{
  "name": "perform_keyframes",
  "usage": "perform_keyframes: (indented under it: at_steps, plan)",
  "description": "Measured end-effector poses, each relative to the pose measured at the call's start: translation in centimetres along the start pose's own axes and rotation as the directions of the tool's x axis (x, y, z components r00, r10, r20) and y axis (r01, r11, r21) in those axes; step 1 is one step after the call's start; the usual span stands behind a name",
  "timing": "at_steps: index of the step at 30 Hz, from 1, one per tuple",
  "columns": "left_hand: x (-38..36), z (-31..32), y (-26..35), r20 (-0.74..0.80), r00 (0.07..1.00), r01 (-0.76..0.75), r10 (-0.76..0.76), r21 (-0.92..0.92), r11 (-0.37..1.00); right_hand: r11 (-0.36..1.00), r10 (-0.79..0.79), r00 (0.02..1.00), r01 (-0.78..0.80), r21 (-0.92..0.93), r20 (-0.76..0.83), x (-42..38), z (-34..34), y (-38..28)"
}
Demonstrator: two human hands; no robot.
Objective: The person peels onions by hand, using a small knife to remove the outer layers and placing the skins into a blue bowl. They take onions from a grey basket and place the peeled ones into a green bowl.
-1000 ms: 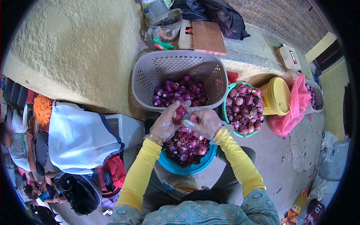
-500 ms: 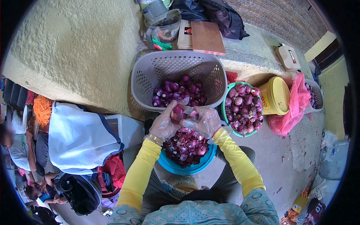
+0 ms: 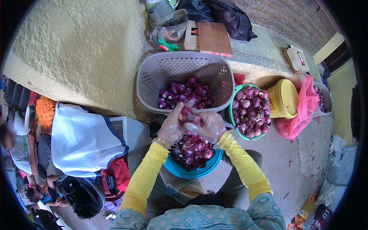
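Observation:
Both my hands wear clear plastic gloves and are close together over the front rim of the grey basket (image 3: 143, 90). A red onion (image 3: 186, 112) is in the curled fingers of my left hand (image 3: 171, 127). My right hand (image 3: 210, 125) is closed beside it, its fingers bent toward the onion; a small reddish bit shows at its fingertips, too small to name. Peeled, shiny purple onions (image 3: 188, 90) lie in the bottom of the basket. Below my hands, a blue basin (image 3: 179, 171) holds loose onion skins (image 3: 191, 155).
At right stands a green-rimmed basket (image 3: 232, 115) of unpeeled onions, then a yellow bucket (image 3: 288, 99) and a pink mesh sack (image 3: 299, 119). A white-blue cloth (image 3: 84, 140) drapes at left. Scissors (image 3: 168, 46) and a brown board (image 3: 215, 38) lie behind the basket.
The onion in my left hand has turned and is now more covered by the fingers. Both hands stay close together over the basket rim. The whole view has shifted slightly.

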State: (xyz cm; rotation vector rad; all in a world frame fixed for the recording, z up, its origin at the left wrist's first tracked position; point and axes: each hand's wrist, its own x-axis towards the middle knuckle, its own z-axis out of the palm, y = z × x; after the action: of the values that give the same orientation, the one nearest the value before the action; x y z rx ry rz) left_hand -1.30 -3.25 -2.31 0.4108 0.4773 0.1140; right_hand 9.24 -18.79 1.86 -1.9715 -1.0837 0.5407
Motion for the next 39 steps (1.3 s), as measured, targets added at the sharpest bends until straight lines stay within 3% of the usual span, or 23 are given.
perform_keyframes:
  at_steps: [3,5,7,11,24,30,33,35,39]
  plan:
    - [0.5,-1.0,-0.3,0.067,0.998,-0.012,0.010,0.031,0.999,0.993,0.039,0.998,-0.045,-0.111,-0.055,0.0,-0.3,0.3]
    - [1.3,-1.5,-0.8,-0.048,0.998,-0.034,0.031,-0.058,0.998,0.984,0.052,0.994,-0.068,-0.162,-0.096,0.3,-0.7,0.5]
    - [0.7,-0.7,-0.5,-0.030,0.999,-0.032,0.031,-0.029,0.999,0.976,0.054,0.993,-0.075,-0.204,-0.108,0.4,-0.9,0.8]
    - [0.0,0.6,0.0,0.051,0.998,0.024,-0.021,-0.067,0.997,0.983,-0.005,0.994,-0.016,-0.185,-0.114,0.2,-0.9,0.5]
    - [-0.1,0.2,0.0,0.040,0.999,0.031,-0.028,-0.068,0.997,0.994,0.019,0.998,-0.025,-0.108,-0.053,0.1,-1.1,-0.9]
    - [-0.4,1.1,0.0,-0.012,1.000,-0.022,0.021,-0.094,0.995,0.986,0.037,0.992,-0.056,-0.158,-0.117,0.2,-0.5,0.6]
    - [-0.3,0.8,-0.1,0.054,0.997,-0.052,0.057,-0.086,0.995,0.990,0.011,0.993,-0.029,-0.141,-0.122,0.1,-0.2,0.8]
    - [0.4,-0.1,-0.5,0.064,0.996,-0.053,0.069,-0.228,0.972,0.992,-0.006,0.993,-0.009,-0.123,-0.120,0.2,-0.1,0.7]
    - [0.4,-0.4,-0.9,0.049,0.996,-0.057,0.072,-0.246,0.967,0.991,-0.023,0.992,0.006,-0.133,-0.127,0.1,-0.2,0.1]
